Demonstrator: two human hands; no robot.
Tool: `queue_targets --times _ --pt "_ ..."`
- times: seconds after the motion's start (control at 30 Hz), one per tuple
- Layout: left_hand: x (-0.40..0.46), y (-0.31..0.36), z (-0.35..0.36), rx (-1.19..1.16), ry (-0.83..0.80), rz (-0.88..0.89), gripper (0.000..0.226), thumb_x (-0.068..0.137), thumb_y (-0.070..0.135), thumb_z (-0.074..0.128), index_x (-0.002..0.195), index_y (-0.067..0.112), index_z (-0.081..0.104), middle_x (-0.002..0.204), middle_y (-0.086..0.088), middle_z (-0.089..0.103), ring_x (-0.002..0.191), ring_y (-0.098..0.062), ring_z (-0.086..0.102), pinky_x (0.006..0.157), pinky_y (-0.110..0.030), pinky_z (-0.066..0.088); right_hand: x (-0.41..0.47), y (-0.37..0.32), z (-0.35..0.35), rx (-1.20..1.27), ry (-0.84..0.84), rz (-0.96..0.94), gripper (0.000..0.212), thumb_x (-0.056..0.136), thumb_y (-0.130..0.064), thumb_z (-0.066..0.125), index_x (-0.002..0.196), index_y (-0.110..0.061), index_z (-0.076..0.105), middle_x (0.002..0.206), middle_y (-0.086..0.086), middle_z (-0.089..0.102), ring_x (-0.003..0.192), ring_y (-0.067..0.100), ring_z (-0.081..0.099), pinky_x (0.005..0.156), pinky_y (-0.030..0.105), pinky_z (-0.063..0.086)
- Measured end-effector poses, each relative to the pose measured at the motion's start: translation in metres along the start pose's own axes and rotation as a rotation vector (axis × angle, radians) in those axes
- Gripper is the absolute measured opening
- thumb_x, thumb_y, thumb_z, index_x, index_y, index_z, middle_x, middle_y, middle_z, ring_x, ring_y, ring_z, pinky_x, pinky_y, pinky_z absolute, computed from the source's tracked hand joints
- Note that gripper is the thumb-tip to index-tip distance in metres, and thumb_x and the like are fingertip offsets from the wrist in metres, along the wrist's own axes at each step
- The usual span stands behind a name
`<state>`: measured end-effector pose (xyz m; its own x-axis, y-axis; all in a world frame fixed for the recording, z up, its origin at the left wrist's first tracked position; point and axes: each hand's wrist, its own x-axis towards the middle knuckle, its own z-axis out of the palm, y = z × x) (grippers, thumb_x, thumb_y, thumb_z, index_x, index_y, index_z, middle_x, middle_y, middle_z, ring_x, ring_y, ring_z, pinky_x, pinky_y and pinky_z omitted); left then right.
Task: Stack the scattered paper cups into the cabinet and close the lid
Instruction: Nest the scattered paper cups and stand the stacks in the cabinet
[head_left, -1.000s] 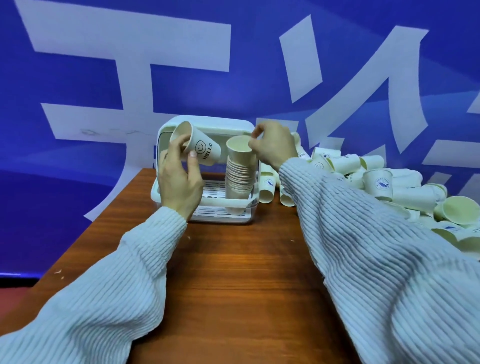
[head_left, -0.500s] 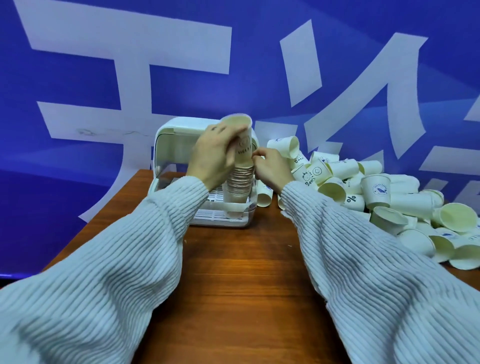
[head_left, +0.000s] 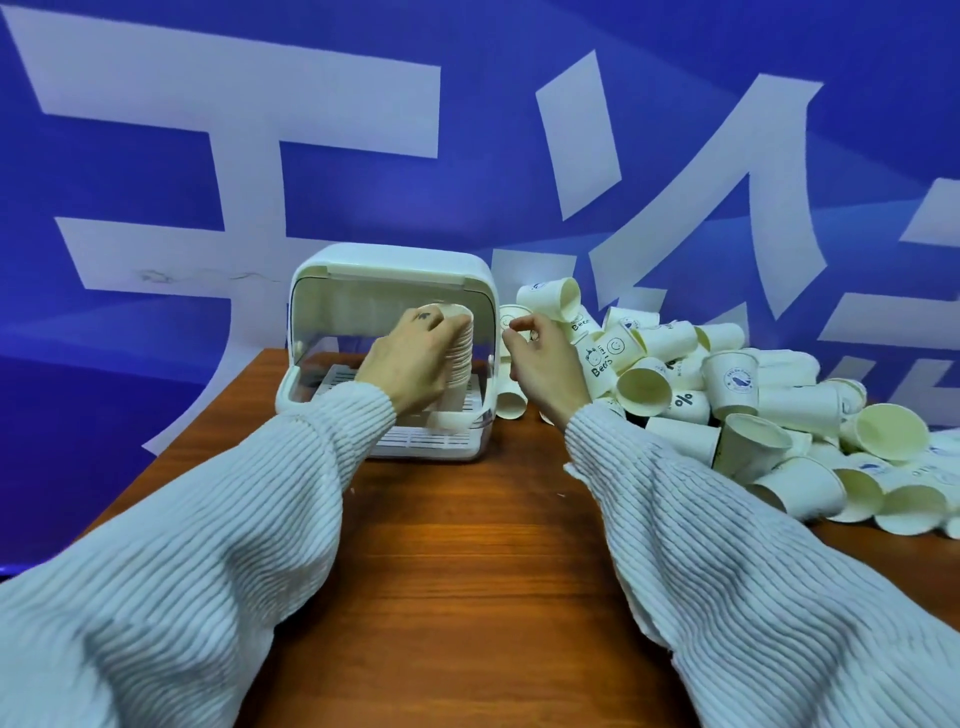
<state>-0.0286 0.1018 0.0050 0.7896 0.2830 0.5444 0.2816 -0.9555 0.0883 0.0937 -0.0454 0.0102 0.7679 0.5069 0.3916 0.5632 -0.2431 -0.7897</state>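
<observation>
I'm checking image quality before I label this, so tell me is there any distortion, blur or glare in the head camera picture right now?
Head view: wide-angle bending stretches the sleeves at the bottom corners and slants the blue backdrop; the left hand on the cup stack is slightly soft; the loose cups stay readable; a mild sheen shows on the wooden table; no harsh glare.

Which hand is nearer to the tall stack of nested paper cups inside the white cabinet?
Left. The left hand grips the tall stack of nested paper cups; the right hand is outside the white cabinet.
</observation>
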Motion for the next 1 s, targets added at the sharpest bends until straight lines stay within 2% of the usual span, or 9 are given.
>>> queue_targets --times 0.2,0.33,0.43,0.53,0.63,0.77,0.87,0.93,1.0 --pt "0.037 -0.002 0.010 0.074 -0.054 -0.003 0.071 0.093 0.021 0.068 0.154 0.027 0.033 0.142 -0.005 0.045 0.129 -0.027 0.039 0.089 -0.048 0.053 -0.002 0.017 -0.008 -0.018 -0.020 -0.043 0.020 0.091 -0.046 0.054 0.110 -0.043 0.056 0.073 -0.004 0.070 0.076 0.016 0.070 0.085 0.043 0.056" --pt "0.059 -0.002 0.023 0.027 -0.089 0.009 0.067 0.092 0.019 0.069 0.151 0.029 0.037 0.148 -0.004 0.043 0.132 -0.029 0.039 0.094 -0.054 0.053 -0.001 0.030 -0.014 -0.040 -0.029 -0.046 0.027 0.090 -0.047 0.054 0.117 -0.042 0.057 0.063 -0.010 0.066 0.059 0.005 0.062 0.068 0.036 0.052" --pt "0.065 -0.005 0.032 -0.008 -0.070 -0.081 0.064 0.095 0.016 0.063 0.152 0.028 0.037 0.149 -0.008 0.045 0.133 -0.034 0.042 0.098 -0.057 0.049 0.001 0.038 -0.019 -0.027 -0.036 -0.027 0.025 0.092 -0.042 0.056 0.117 -0.039 0.059 0.057 -0.007 0.060 0.058 0.012 0.061 0.065 0.039 0.053" --pt "0.066 -0.005 0.035 0.047 -0.012 -0.123 0.060 0.097 0.019 0.061 0.153 0.025 0.038 0.145 -0.013 0.050 0.129 -0.038 0.047 0.100 -0.054 0.047 0.000 0.043 -0.024 -0.001 -0.038 -0.002 0.025 0.093 -0.038 0.058 0.118 -0.036 0.060 0.069 0.005 0.067 0.073 0.025 0.069 0.077 0.049 0.058" --pt "0.061 0.002 0.035 0.002 0.111 -0.099 0.051 0.098 0.026 0.062 0.146 0.020 0.046 0.139 -0.016 0.055 0.122 -0.038 0.052 0.103 -0.052 0.046 -0.004 0.048 -0.028 0.019 -0.037 0.003 0.023 0.093 -0.039 0.059 0.116 -0.038 0.061 0.077 0.012 0.070 0.075 0.026 0.068 0.079 0.049 0.058" --pt "0.037 0.016 0.034 -0.164 0.254 -0.093 0.055 0.094 0.023 0.065 0.145 0.012 0.048 0.139 -0.015 0.053 0.136 -0.035 0.044 0.112 -0.051 0.041 -0.014 0.058 -0.045 -0.020 0.007 -0.019 0.020 0.092 -0.039 0.058 0.111 -0.037 0.065 0.070 -0.004 0.066 0.073 0.015 0.067 0.075 0.042 0.056" --pt "0.011 0.042 0.035 -0.203 0.418 -0.057 0.050 0.090 0.020 0.066 0.138 0.015 0.056 0.142 -0.011 0.053 0.147 -0.032 0.033 0.117 -0.052 0.034 -0.026 0.072 -0.060 -0.231 0.104 -0.068 0.019 0.094 -0.033 0.055 0.108 -0.033 0.069 0.096 -0.012 0.065 0.090 0.014 0.065 0.075 0.036 0.051" --pt "-0.004 0.066 0.037 -0.240 0.502 0.004 0.045 0.087 0.022 0.063 0.131 0.016 0.061 0.139 -0.009 0.055 0.146 -0.031 0.035 0.112 -0.050 0.034 -0.033 0.084 -0.067 -0.442 0.131 -0.097 0.023 0.095 -0.031 0.055 0.110 -0.031 0.072 0.119 -0.007 0.060 0.108 0.018 0.062 0.077 0.036 0.050" --pt "-0.018 0.091 0.044 -0.305 0.525 0.077 0.041 0.085 0.022 0.063 0.126 0.015 0.065 0.135 -0.009 0.057 0.142 -0.032 0.040 0.109 -0.049 0.036 -0.040 0.094 -0.069 -0.626 0.085 -0.118 0.027 0.095 -0.031 0.056 0.114 -0.031 0.075 0.142 -0.002 0.051 0.125 0.022 0.055 0.080 0.040 0.053"
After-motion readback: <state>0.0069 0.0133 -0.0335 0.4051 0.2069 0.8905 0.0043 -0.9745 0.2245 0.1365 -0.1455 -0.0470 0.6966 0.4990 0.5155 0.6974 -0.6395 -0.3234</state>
